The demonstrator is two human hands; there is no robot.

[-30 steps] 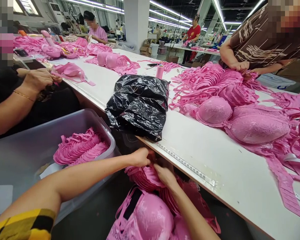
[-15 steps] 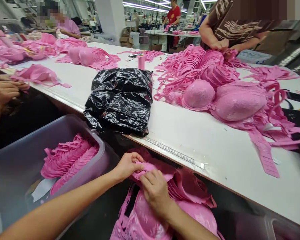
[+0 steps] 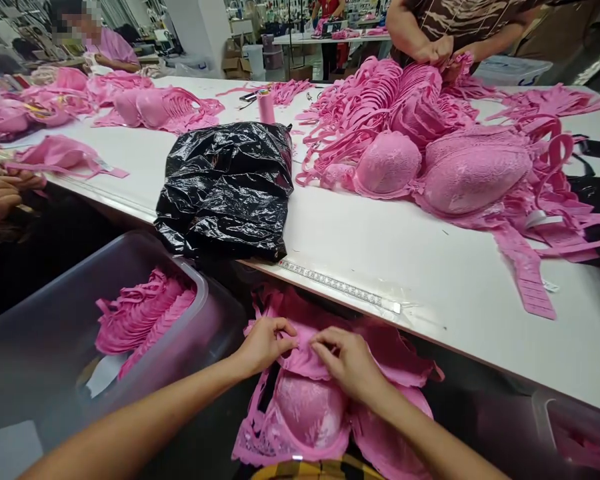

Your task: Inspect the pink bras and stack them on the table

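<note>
A pink lace-cupped bra (image 3: 307, 407) lies over my lap, below the table's front edge, with more pink bra fabric (image 3: 395, 350) layered behind it. My left hand (image 3: 264, 347) pinches the upper part of the bra between thumb and fingers. Close beside it on the right, my right hand (image 3: 355, 367) is also closed in a pinch on the same pink cloth. A short gap separates the two sets of fingertips. Whatever small detail lies under the fingertips is too small to make out.
A black plastic bag (image 3: 225, 193) sits at the edge of the white table (image 3: 350, 233), near a measuring tape (image 3: 340, 287). Stacked pink bras (image 3: 475, 173) lie to the right. A plastic bin (image 3: 200, 300) stands at left. Co-workers' hands (image 3: 437, 53) handle pink pieces across the table.
My hands have drawn apart; the right has moved right, uncovering more of the bra's front cup. The view has tilted down and shifted slightly right.
</note>
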